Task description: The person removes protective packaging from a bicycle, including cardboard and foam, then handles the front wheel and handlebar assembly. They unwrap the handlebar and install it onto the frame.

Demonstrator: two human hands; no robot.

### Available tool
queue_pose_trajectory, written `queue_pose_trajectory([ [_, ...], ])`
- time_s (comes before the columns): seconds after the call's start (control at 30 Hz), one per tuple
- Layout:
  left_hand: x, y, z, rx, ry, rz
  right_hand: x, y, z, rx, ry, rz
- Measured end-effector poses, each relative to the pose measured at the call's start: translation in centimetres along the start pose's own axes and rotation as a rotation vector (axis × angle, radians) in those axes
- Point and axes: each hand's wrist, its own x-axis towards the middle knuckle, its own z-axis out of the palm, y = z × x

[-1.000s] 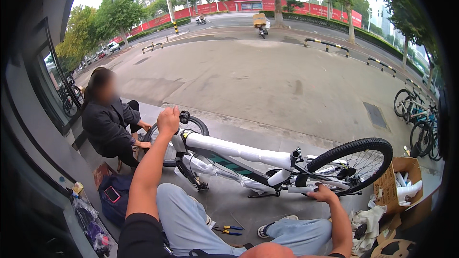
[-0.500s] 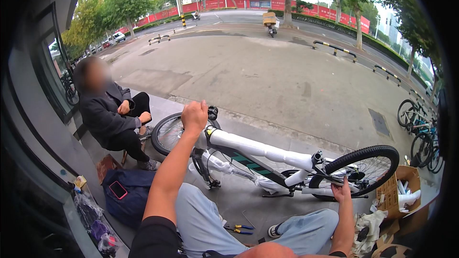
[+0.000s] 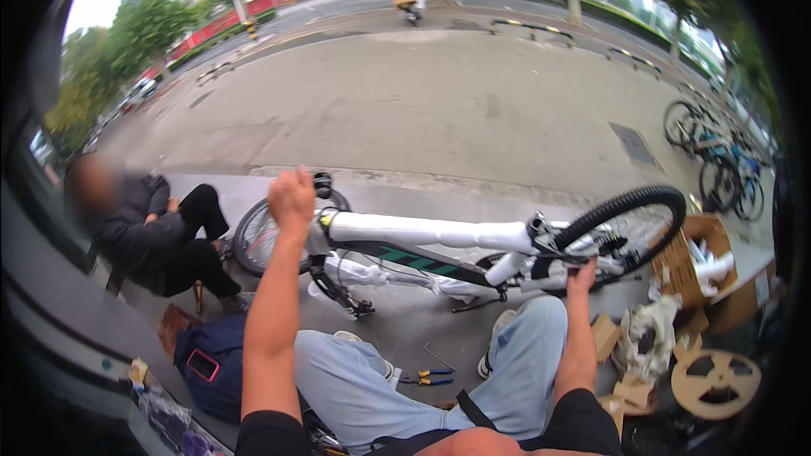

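Note:
A white bicycle [image 3: 422, 232] with foam wrap on its frame stands in front of me on the pavement. My left hand [image 3: 291, 200] grips it at the front end, by the head tube next to the front wheel [image 3: 253, 236]. My right hand [image 3: 581, 274] holds the rear part of the frame beside the rear wheel [image 3: 629, 219]. My legs in light jeans stretch out under the bicycle.
A seated person in dark clothes [image 3: 152, 232] is at the left. Pliers [image 3: 427, 377] lie on the ground between my legs. A blue bag [image 3: 211, 363] sits at lower left. An open cardboard box [image 3: 705, 262] and packing scraps are at right. Parked bicycles [image 3: 718, 160] stand far right.
The bicycle has shifted right and sits higher in view; my left hand stays on its front end, my right hand stays at the rear. The view has tilted down.

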Motion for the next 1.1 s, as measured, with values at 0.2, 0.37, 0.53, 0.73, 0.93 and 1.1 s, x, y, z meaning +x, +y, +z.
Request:
queue_pose_trajectory([
  [0.2, 0.4, -1.6, 1.0, 0.013, -0.072, 0.047, -2.6, 0.0, 0.3, 0.028, 0.014, -0.061],
  [0.37, 0.8, -2.2, 0.9, 0.195, -0.332, 0.012, -5.7, -2.6, 1.8, -0.143, 0.051, -0.083],
  [0.53, 0.2, -3.3, 2.0, 0.151, 0.038, 0.272, -6.8, -5.2, 2.5, -0.482, 0.150, -0.284],
  [0.73, 1.2, -4.8, 3.3, 0.314, -0.032, 0.342, -8.3, -6.3, 2.9, -1.025, 0.292, -0.444],
  [0.93, 1.5, -7.8, 5.2, 0.243, -0.152, 0.265, -8.6, -6.9, 3.9, -1.462, 0.313, -0.706],
  [1.1, 1.5, -9.1, 6.8, 0.345, 0.005, 0.384, -8.0, -7.1, 4.8, -1.552, 0.378, -0.616],
])
